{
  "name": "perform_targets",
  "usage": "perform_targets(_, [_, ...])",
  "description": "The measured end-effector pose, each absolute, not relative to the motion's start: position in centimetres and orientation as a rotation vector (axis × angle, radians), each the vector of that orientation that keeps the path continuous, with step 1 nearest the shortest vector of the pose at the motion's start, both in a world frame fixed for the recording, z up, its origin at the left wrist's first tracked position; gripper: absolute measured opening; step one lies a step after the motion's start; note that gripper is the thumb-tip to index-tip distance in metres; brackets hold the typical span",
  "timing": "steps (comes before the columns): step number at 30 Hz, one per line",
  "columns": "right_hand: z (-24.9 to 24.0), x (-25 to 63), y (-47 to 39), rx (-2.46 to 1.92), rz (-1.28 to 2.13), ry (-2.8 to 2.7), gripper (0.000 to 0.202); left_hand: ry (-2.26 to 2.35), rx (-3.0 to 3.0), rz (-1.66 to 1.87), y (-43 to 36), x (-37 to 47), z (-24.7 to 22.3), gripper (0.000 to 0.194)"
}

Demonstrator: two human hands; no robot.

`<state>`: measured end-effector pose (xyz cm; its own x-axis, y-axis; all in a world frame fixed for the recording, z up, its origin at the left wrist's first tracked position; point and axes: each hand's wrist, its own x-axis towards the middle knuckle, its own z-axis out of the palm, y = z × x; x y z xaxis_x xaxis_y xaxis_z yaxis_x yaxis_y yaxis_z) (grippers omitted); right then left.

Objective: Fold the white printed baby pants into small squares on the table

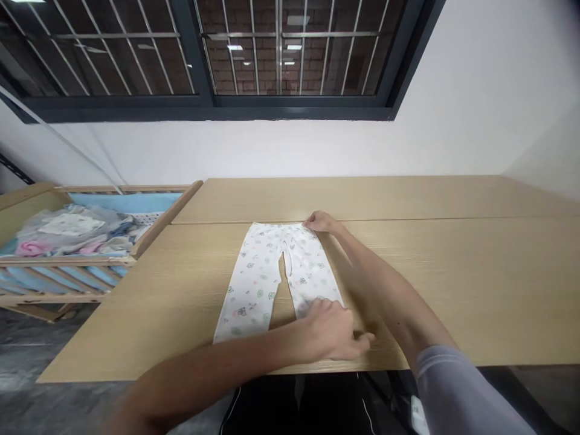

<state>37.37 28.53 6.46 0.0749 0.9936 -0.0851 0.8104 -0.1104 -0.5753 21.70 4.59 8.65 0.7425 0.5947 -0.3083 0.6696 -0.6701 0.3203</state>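
A pair of small white baby pants (pixel 254 278) with a pastel print lies flat on the wooden tabletop, waistband at the far side and legs toward me. At the right corner of the waistband, my right hand (pixel 321 221) is closed on the fabric in a pinch. My left hand (pixel 333 329) reaches across the near end of the right leg and covers its cuff. Its fingers bend down over the cloth, while the thumb sticks out to the right, apart from them. The fingertips are hidden. My left forearm passes over the bottom edge of the left leg.
The pale wooden table (pixel 453 272) has a seam running across its far part. At the left stands a wooden crib (pixel 167 220) with blue lining and a heap of clothes and plastic bags (pixel 75 226). A white wall and a barred window (pixel 294 54) rise behind.
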Motion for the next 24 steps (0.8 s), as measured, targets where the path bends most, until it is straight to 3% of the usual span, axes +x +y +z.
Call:
perform_targets(4, [6.5,36.8,28.2,-1.996,0.652,-1.774,0.017,0.937,2.548,-0.295,3.9,22.1,8.3,0.033])
perform_targets(7, [7.1,36.6,27.9,-1.952,0.650,-1.749,0.010,1.000,2.501,-0.208,3.9,21.0,9.3,0.026])
perform_targets(13, [9.5,35.1,27.6,-1.819,0.664,-1.634,0.020,1.038,2.149,0.329,3.3,15.4,12.0,0.034])
perform_targets(24, [9.6,23.7,30.0,-1.623,0.639,-1.617,0.026,1.487,1.556,0.627,0.7,3.1,10.2,0.045])
